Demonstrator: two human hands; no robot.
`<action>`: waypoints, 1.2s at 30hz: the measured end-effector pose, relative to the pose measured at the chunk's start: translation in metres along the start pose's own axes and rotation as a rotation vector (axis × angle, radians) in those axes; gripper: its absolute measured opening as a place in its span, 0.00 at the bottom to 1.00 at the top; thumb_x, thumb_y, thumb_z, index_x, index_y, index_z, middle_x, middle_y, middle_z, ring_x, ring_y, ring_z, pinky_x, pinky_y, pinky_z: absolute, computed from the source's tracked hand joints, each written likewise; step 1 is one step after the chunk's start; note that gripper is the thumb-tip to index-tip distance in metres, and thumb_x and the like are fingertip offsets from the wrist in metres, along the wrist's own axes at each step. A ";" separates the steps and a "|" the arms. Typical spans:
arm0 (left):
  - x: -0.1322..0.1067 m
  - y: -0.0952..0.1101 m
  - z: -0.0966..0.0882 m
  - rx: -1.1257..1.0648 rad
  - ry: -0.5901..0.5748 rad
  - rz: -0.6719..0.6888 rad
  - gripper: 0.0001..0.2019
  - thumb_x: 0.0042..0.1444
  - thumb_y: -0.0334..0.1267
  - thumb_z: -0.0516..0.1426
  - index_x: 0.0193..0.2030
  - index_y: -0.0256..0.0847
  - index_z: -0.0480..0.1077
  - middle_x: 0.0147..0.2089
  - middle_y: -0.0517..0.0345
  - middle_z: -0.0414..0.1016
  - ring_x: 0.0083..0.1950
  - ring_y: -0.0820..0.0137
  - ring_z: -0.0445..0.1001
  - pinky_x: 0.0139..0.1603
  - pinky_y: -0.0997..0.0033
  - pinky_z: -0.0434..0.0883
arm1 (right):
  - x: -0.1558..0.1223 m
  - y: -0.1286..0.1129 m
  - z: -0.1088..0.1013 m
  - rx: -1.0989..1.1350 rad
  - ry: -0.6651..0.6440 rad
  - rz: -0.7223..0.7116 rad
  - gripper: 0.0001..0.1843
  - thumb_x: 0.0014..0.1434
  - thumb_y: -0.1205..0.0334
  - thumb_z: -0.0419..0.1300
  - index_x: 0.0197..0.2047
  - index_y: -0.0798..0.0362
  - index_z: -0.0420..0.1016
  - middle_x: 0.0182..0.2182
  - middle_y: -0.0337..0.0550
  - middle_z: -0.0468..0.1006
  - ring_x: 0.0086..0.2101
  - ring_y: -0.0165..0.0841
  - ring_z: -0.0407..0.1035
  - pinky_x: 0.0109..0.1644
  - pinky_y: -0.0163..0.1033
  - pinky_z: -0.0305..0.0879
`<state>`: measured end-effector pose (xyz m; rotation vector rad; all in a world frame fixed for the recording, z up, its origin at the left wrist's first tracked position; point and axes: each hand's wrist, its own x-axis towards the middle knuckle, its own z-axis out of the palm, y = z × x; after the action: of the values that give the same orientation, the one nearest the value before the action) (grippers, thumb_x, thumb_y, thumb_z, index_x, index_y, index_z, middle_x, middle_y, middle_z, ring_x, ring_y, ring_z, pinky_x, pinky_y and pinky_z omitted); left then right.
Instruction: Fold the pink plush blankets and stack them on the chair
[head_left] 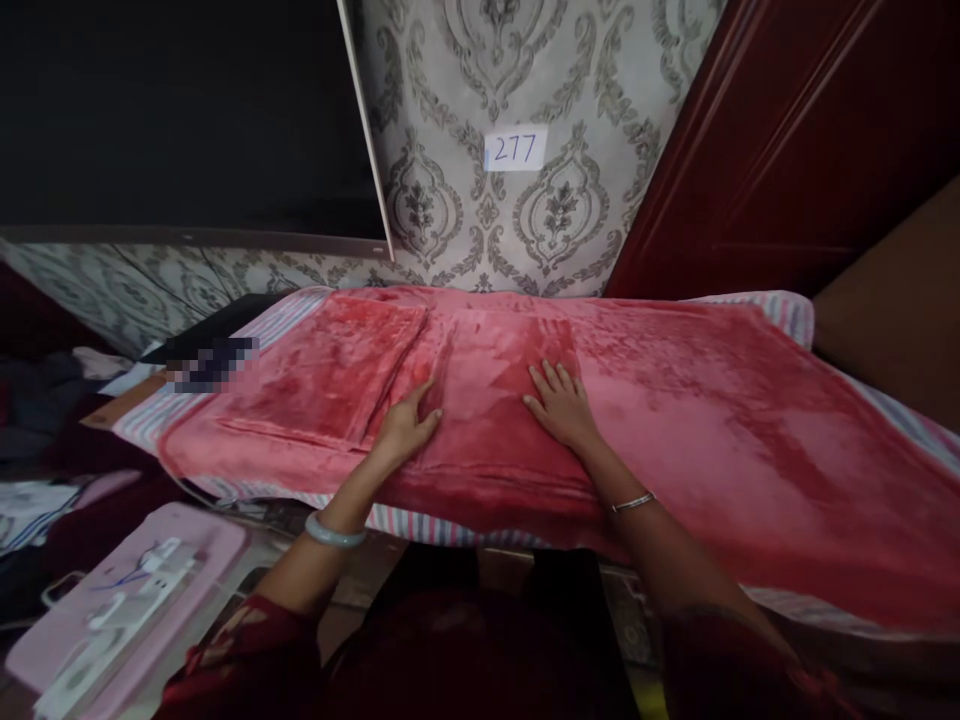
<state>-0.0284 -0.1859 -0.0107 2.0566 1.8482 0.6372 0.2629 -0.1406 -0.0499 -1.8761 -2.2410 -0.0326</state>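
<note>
A folded red plush cloth [495, 440] lies in front of me on a larger red plush blanket [750, 420]. My right hand [564, 405] rests flat near its right edge, fingers spread. At its left edge is my left hand [406, 428], thumb and index finger apart, with the other fingers partly hidden. Further left lies a second folded red plush cloth [322, 370], close to my left hand but apart from it. Neither hand grips anything that I can see.
Under the blanket, a striped cloth [442, 525] shows along the front edge. A dark TV screen [187, 120] hangs behind on the left, and a red door [765, 150] stands at the right. A pink lid [172, 610] carrying a white power strip [127, 620] sits lower left.
</note>
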 end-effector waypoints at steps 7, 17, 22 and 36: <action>-0.008 0.022 0.002 0.286 -0.123 -0.189 0.30 0.68 0.35 0.44 0.76 0.45 0.51 0.54 0.43 0.79 0.55 0.51 0.79 0.54 0.54 0.74 | -0.001 -0.001 -0.002 -0.006 -0.010 0.009 0.35 0.72 0.46 0.44 0.77 0.49 0.49 0.75 0.46 0.44 0.72 0.47 0.40 0.73 0.58 0.44; -0.014 0.014 -0.001 0.307 -0.089 -0.149 0.28 0.70 0.39 0.42 0.76 0.45 0.53 0.55 0.45 0.80 0.55 0.53 0.79 0.57 0.57 0.72 | -0.001 -0.003 -0.002 0.009 -0.007 0.018 0.34 0.72 0.46 0.44 0.77 0.48 0.49 0.75 0.45 0.46 0.72 0.47 0.41 0.73 0.59 0.45; -0.013 0.014 -0.001 0.307 -0.076 -0.154 0.29 0.68 0.37 0.43 0.75 0.45 0.54 0.54 0.45 0.80 0.55 0.53 0.79 0.57 0.57 0.73 | 0.002 -0.003 -0.011 0.041 -0.038 0.018 0.35 0.71 0.48 0.45 0.77 0.48 0.48 0.75 0.46 0.46 0.72 0.47 0.41 0.73 0.59 0.45; -0.010 -0.001 0.005 0.216 -0.082 -0.110 0.29 0.68 0.36 0.42 0.76 0.45 0.53 0.53 0.44 0.81 0.53 0.55 0.80 0.53 0.59 0.74 | -0.071 -0.033 -0.006 0.018 -0.037 -0.091 0.38 0.68 0.38 0.51 0.76 0.39 0.52 0.75 0.43 0.45 0.72 0.52 0.40 0.72 0.63 0.42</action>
<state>-0.0273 -0.1952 -0.0170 2.0572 2.0425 0.3318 0.2428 -0.2170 -0.0534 -1.7791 -2.3419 0.0081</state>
